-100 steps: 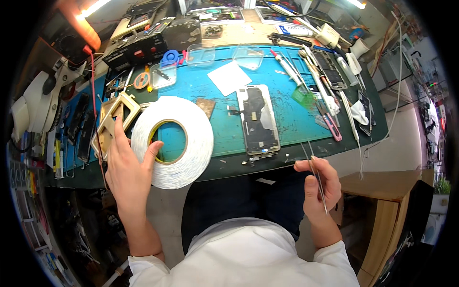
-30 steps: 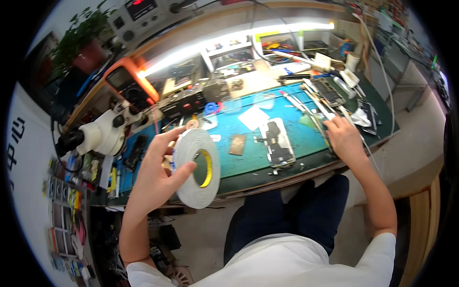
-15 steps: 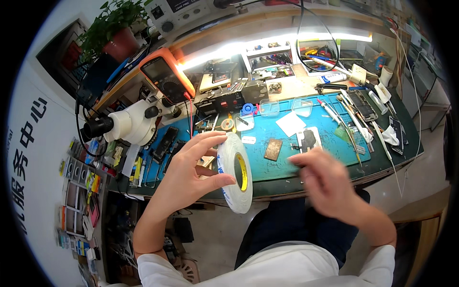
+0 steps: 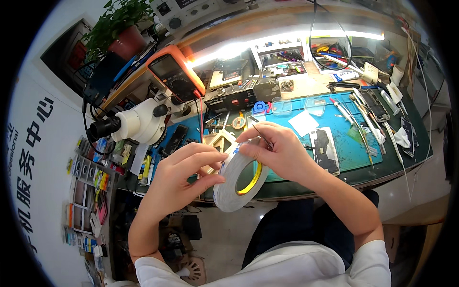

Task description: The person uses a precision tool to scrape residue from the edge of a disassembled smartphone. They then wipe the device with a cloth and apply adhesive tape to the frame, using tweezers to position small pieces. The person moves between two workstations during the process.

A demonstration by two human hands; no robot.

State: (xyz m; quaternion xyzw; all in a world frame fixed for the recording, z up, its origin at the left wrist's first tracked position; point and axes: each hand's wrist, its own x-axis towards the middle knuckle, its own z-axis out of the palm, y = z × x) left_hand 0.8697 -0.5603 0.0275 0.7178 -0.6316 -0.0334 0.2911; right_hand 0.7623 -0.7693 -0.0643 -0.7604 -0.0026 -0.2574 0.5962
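Observation:
A roll of double-sided tape (image 4: 224,189), whitish with a yellow band inside its core, is held tilted in front of the bench edge. My left hand (image 4: 184,174) grips its left rim between thumb and fingers. At the upper rim, my right hand (image 4: 287,150) is closed, thumb and fingertips against the tape. A thin dark pointed tool (image 4: 261,133) sticks out from between its fingers; its exact kind is unclear. Beyond the hands, a phone back part (image 4: 325,150) and a white square sheet (image 4: 303,123) lie on the blue mat (image 4: 361,160).
A microscope (image 4: 136,123) and an orange multimeter (image 4: 174,74) stand to the left. Clear plastic boxes (image 4: 315,105) sit at the mat's back. Several slim tools and an opened phone (image 4: 374,106) lie at the right. A loose cable (image 4: 311,43) hangs over the bench's back.
My right hand has come left from over the mat to the roll's upper rim, with the thin dark tool. The roll has tilted. My right hand now hides the brown plate.

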